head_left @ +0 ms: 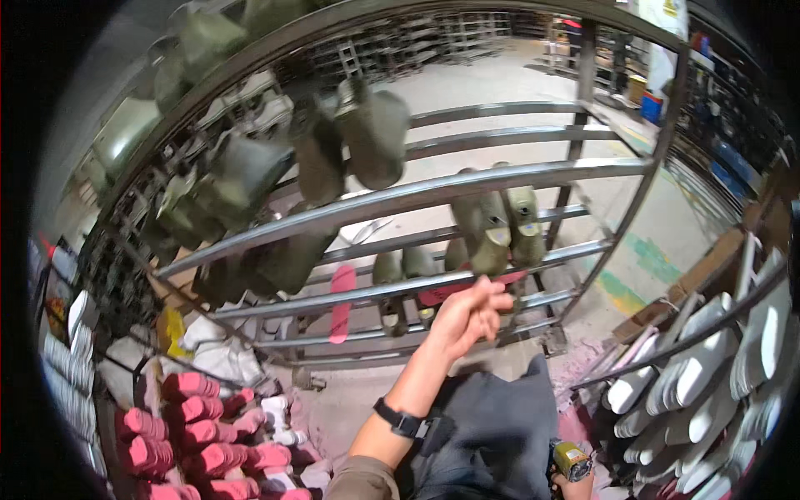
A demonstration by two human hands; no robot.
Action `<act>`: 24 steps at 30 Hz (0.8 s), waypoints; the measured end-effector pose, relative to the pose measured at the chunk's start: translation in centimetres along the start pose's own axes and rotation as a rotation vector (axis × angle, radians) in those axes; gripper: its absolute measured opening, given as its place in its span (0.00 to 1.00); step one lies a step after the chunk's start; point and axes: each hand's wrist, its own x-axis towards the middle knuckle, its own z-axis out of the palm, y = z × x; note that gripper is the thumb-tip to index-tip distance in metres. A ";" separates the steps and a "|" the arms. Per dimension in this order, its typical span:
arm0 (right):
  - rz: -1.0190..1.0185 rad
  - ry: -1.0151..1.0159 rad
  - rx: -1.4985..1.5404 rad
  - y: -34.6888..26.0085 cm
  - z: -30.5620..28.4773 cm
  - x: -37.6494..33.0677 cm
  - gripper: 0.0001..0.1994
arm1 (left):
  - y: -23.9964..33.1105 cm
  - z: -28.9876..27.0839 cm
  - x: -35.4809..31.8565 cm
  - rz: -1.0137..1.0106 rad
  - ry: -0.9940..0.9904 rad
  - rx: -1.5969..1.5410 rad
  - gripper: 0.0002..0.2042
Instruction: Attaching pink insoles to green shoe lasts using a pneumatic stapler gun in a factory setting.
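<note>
My left hand (473,321) reaches out in front of a metal rack (400,192), its fingers partly bent and apart, with nothing visible in them. Just beyond its fingertips, a pair of olive-green shoe lasts (487,233) hangs on the rack's rails; whether the fingers touch them I cannot tell. Low at the right, beside my dark-clothed leg, my right hand (577,487) is closed around a yellow-olive object with a dark round end (573,461); its kind is unclear. A pink insole-shaped piece (341,304) leans across the lower rails.
Larger green lasts (372,137) fill the rack's upper left. Bundles of pink insoles (208,433) stand at the lower left. White sole-shaped pieces (675,392) hang in rows on the right. A wheel (308,379) shows under the rack. More racks (400,42) stand at the back.
</note>
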 end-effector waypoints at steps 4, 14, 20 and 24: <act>0.406 -0.093 0.299 -6.8 -2.5 1.3 0.29 | 4.4 -5.6 -7.7 0.453 0.517 0.721 0.15; 0.422 0.039 0.482 -3.6 0.2 2.2 0.32 | 15.0 -19.7 -13.1 0.930 1.421 1.169 0.24; 0.353 0.205 0.467 -2.4 2.0 0.9 0.23 | 15.5 -19.3 -9.5 0.972 0.994 0.908 0.23; 0.340 0.258 0.297 0.4 3.7 0.6 0.22 | 14.7 -15.7 -9.9 0.796 1.216 1.142 0.20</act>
